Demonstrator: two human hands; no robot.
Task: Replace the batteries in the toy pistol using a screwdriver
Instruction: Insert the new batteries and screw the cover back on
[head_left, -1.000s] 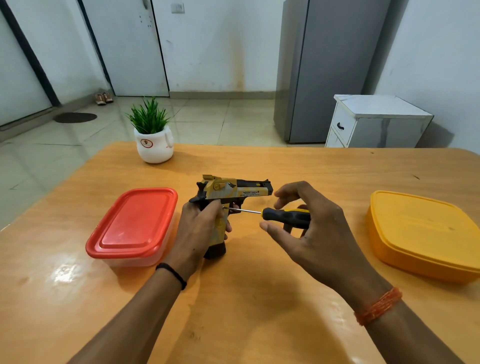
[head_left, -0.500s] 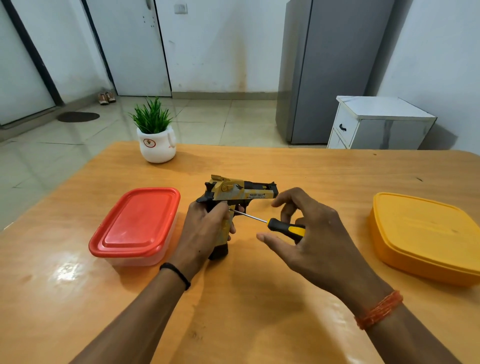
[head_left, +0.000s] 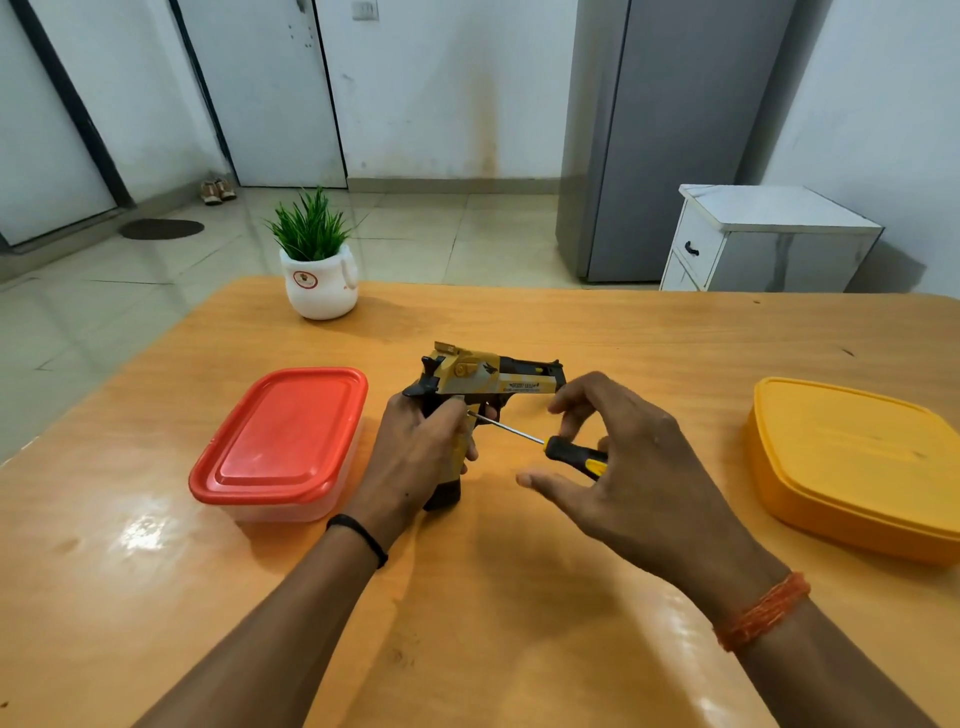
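A: Fingers first. The right hand (head_left: 618, 467) is seen with fingertips pinched on the black-and-yellow handle of the screwdriver (head_left: 566, 454); thumb stretched loose below. The left hand (head_left: 415, 457) is wrapped round the grip of the toy pistol (head_left: 493, 382), which is held upright with its butt on the table (head_left: 467, 623), barrel pointing right.

B: Step in hand?

A: Judged to be work on the cover screw. The shaft tip is set against the grip side, just beside the left thumb.

B: Next move?

A: The tip must be kept seated and square while the handle is twirled.

B: Hidden?

A: The screw head and battery cover are masked by the left fingers; the turning direction cannot be told. Contents of the red-lidded box (head_left: 280, 441) and yellow box (head_left: 852, 462) are unseen.
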